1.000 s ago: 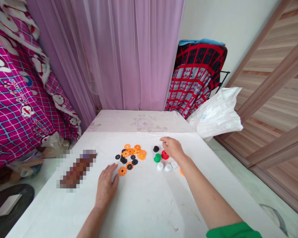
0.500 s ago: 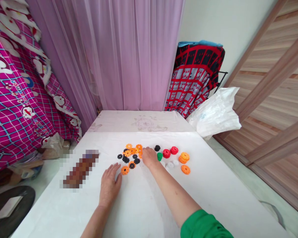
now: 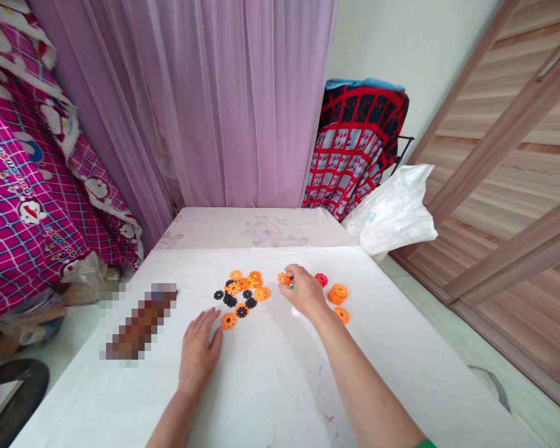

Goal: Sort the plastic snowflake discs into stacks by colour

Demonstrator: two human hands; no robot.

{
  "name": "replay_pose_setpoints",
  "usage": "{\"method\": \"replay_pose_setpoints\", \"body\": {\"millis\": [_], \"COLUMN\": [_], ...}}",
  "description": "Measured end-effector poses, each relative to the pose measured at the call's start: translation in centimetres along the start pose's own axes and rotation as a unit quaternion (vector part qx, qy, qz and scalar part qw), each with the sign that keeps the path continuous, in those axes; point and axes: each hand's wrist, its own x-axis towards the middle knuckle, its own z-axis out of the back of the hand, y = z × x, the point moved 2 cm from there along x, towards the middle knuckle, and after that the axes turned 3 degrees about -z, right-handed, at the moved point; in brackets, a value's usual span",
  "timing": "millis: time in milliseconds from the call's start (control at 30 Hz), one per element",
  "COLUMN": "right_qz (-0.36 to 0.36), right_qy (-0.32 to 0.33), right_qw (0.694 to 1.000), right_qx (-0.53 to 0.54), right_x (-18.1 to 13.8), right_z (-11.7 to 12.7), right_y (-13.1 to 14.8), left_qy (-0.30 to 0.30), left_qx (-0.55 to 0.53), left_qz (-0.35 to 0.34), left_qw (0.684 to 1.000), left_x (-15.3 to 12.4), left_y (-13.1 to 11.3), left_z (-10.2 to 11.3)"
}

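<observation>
Pinched in the fingers of my right hand (image 3: pixel 305 290) is an orange notched disc (image 3: pixel 282 278), held above the table. Beneath that hand, a black piece and bits of green and white ones are mostly covered. My left hand (image 3: pixel 200 344) rests on the table with its fingers apart, beside an orange disc (image 3: pixel 228 321) at the near edge of a mixed pile. The pile holds several orange discs (image 3: pixel 232 287) and several black discs (image 3: pixel 251 303), some overlapping. Right of my right hand stand a red stack (image 3: pixel 322 280), an orange stack (image 3: pixel 338 293) and an orange disc (image 3: pixel 341 315).
The table has a white cover (image 3: pixel 270 386). A blurred-out brown object (image 3: pixel 142 323) lies at its left. A white plastic bag (image 3: pixel 392 211) stands past the right edge, near a wooden wardrobe (image 3: pixel 499 205). Purple curtains (image 3: pixel 242 106) hang behind.
My right hand has moved right from the mixed pile, carrying an orange disc toward the sorted stacks. My left hand stays beside the pile. The view has shifted slightly.
</observation>
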Motion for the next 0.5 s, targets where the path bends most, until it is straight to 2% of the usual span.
{"method": "replay_pose_setpoints", "body": {"millis": [133,200,267,367,500], "right_qz": [-0.107,-0.157,-0.181,-0.194,-0.183], "right_qy": [-0.07,-0.086,-0.069,-0.023,-0.003], "right_qw": [0.992,0.984,0.981,0.98,0.982], "right_qx": [0.017,-0.002,-0.019,-0.03,-0.038], "right_x": [-3.0,-4.6,-5.6,-6.2,-5.9], "right_z": [3.2,3.7,3.3,2.0,0.9], "right_y": [-7.9,-11.6,-14.1,-15.6,-15.2], "left_qy": [0.008,0.006,0.005,0.001,-0.009], "left_qx": [0.003,0.005,0.006,0.006,0.01], "left_qz": [-0.003,-0.004,-0.006,-0.009,-0.013], "left_qw": [1.0,1.0,1.0,1.0,1.0], "left_x": [0.1,0.1,0.2,0.3,0.4], "left_y": [-0.1,0.0,0.0,0.2,0.4], "left_z": [0.1,0.1,0.2,0.2,0.1]}}
